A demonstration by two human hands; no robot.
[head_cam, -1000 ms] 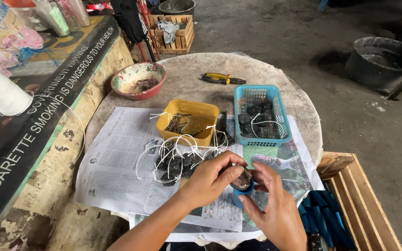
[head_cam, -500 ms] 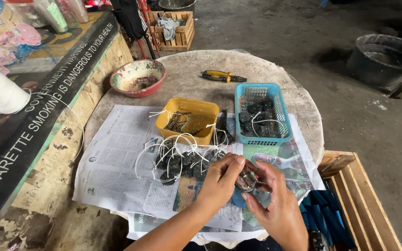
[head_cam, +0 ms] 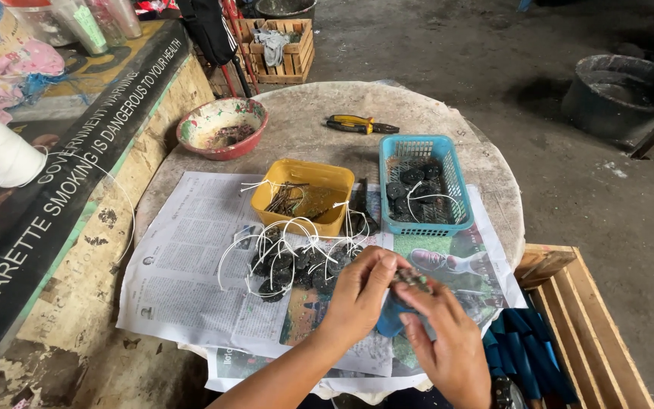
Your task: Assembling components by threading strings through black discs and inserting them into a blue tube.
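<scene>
Looking down, I see both hands close together near the front edge of the round counter (head_cam: pixel 448 113); my left hand (head_cam: pixel 357 299) and my right hand (head_cam: pixel 444 352) meet around one small dark round piece (head_cam: pixel 412 279); the piece sits right between them, touching the fingertips of both; the left hand comes at it from the left with its fingers curled and pinching the piece at its top; the right hand is under and to the right of it, fingers bent and pressed together on the same piece; something blue (head_cam: pixel 389 320) peeks out just below the piece, and I cannot tell if a hand holds it; the piece is too small for me to tell which way its long side runs; both hands are just as near to it, since both touch it; just to the left of the left hand, on the newspaper (head_cam: pixel 183 265), lies a pile of dark round pieces with white strings (head_cam: pixel 297 257); farther back stand a yellow tub (head_cam: pixel 308 193) and a blue basket (head_cam: pixel 424 185), side by side, well apart from the hands.
</scene>
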